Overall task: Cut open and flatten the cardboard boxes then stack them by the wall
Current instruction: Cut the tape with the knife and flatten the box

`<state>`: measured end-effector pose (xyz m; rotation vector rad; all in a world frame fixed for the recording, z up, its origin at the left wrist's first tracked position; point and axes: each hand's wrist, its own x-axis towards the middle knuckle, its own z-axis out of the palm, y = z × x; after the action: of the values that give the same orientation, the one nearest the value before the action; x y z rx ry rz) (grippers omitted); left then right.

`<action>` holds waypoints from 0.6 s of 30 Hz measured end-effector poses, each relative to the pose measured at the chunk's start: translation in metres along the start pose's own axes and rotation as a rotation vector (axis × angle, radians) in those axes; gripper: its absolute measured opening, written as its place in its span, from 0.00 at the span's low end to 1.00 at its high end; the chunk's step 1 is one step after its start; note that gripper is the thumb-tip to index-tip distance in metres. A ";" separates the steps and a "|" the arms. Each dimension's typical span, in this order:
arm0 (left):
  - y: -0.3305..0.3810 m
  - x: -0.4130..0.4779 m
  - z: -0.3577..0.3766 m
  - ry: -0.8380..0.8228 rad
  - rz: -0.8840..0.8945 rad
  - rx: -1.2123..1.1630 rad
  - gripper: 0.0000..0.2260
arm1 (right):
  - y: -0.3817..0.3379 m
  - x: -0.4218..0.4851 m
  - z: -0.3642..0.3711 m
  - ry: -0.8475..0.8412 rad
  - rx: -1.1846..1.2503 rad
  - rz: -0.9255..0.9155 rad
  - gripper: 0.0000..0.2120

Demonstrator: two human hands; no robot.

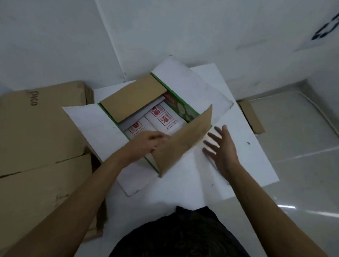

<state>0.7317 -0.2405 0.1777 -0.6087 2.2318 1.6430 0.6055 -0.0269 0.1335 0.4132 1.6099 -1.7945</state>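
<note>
Working on one box (186, 112) at frame centre: green-walled, sitting upright on white sheets (260, 167) close under the wall (169, 21). Its top is standing open. White flaps (186, 78) are lying spread outward, the far flap (133, 96), brown, is tilting in over the opening, and the near flap (183, 142), also brown, is standing up on a slant. Red printed marks are showing on the inside bottom.

Left hand (147, 141) is reaching in at the near flap's left edge, fingers curling against it. The hand is blurred, so I cannot tell whether it is actually gripping. Right hand (220, 148) is spreading wide, fingers apart, holding nothing, over the white flap right of centre. Contact is unclear.

Progress, as a judgement: brown cardboard (38, 132) is lying flat at frame left, so some boxes are looking finished. This box is opened at the top only, with its walls standing. Its bottom is probably waiting to be cut, with flattening and stacking to follow. No cutter is showing anywhere.
</note>
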 end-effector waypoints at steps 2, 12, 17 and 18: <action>-0.012 0.006 0.019 -0.135 0.057 0.217 0.13 | -0.007 -0.001 -0.005 0.084 0.054 -0.031 0.24; -0.055 0.026 0.074 -0.217 -0.100 0.525 0.28 | 0.051 -0.027 0.013 0.237 -0.980 -0.483 0.25; -0.052 0.048 0.009 -0.171 -0.106 0.720 0.25 | 0.093 -0.024 0.042 0.191 -1.182 -0.365 0.37; -0.058 0.055 -0.009 -0.141 -0.121 0.797 0.24 | 0.092 -0.022 0.044 0.207 -1.177 -0.365 0.38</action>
<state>0.7137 -0.2725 0.1066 -0.3760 2.4121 0.6067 0.6921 -0.0629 0.0870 -0.2749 2.6531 -0.7361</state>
